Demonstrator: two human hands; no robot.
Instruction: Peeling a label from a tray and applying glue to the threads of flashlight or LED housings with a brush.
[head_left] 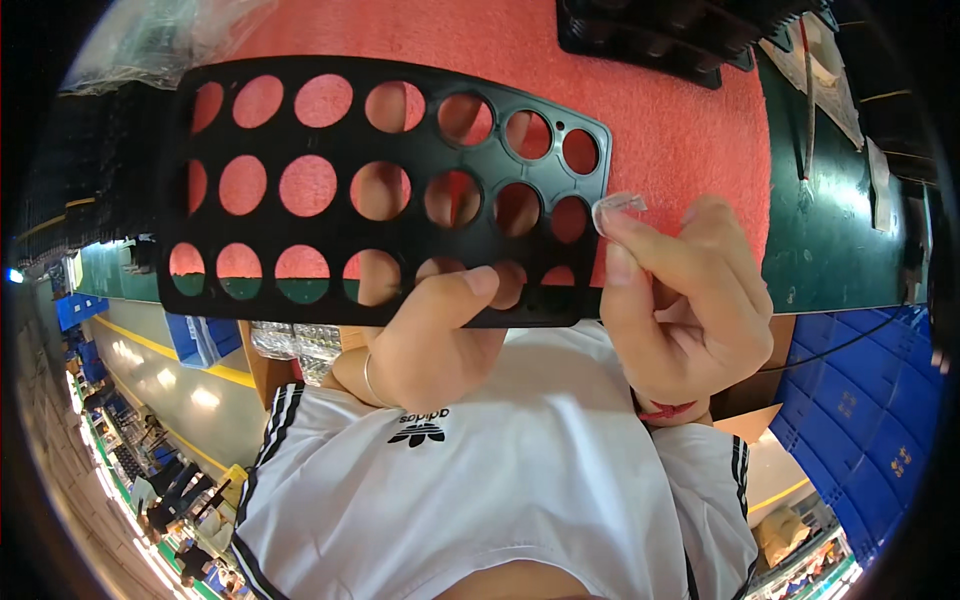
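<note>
My left hand [430, 335] grips a black plastic tray [330, 228] by its near edge. The thumb lies over the front face, and parts of the other fingers show through the round holes behind. The tray has three rows of holes and is held up, tilted, over the red cloth. Close to the tray's right end, my right hand [690, 300] pinches a small clear curved plastic piece [612, 208] between thumb and forefinger. The piece is at or just beside the tray's edge; I cannot tell whether they touch.
A red cloth [690, 130] covers much of the green table [830, 240]. Stacked black trays [640, 35] stand at the far right, and clear plastic film [150, 40] lies far left. Blue crates [850, 400] are at the right. A cardboard box [262, 368] sits below the table edge.
</note>
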